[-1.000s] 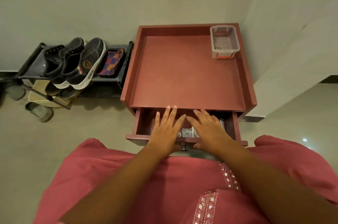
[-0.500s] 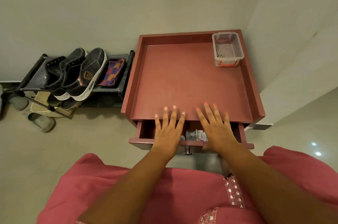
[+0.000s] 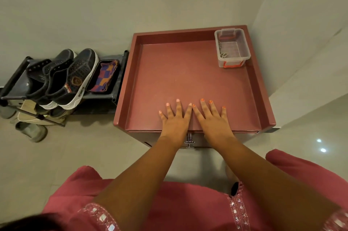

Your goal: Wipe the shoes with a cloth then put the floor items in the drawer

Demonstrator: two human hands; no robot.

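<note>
**A:** Status on the drawer (image 3: 195,137)?

**B:** Closed now. A second ago it stood pulled out with small boxes visible inside; half a second ago only a slit was left. Now its front sits flush under the cabinet top (image 3: 188,72), only the metal knob (image 3: 189,141) sticking out.

**A:** Hands?

**B:** Left hand (image 3: 174,120) and right hand (image 3: 211,119) both lie flat, palms down, over the front edge of the top. Fingers straight and spread, gripping nothing; index fingertips nearly touching. They travelled forward with the drawer as it went in.

**A:** So the drawer step is done?

**B:** Judging from this, yes: whatever went in is out of sight, can't verify contents. No loose small items visible on the floor near the cabinet.

**A:** Shoes?

**B:** Black shoes (image 3: 66,80) with white soles sit side by side on the top shelf of the shoe rack (image 3: 17,83), just left of the cabinet, toes toward the wall. Uppers look dark and even; can't tell clean from dusty at this range. Checked cloth (image 3: 104,77) lies folded on the same shelf, between the shoes and the cabinet, nobody touching it.

**A:** Anything else?

**B:** Clear plastic box (image 3: 232,47) with an orange latch in the far right corner of the top. Grey slippers (image 3: 31,131) on the floor under the rack. Looks close to finished, I'd say.
</note>
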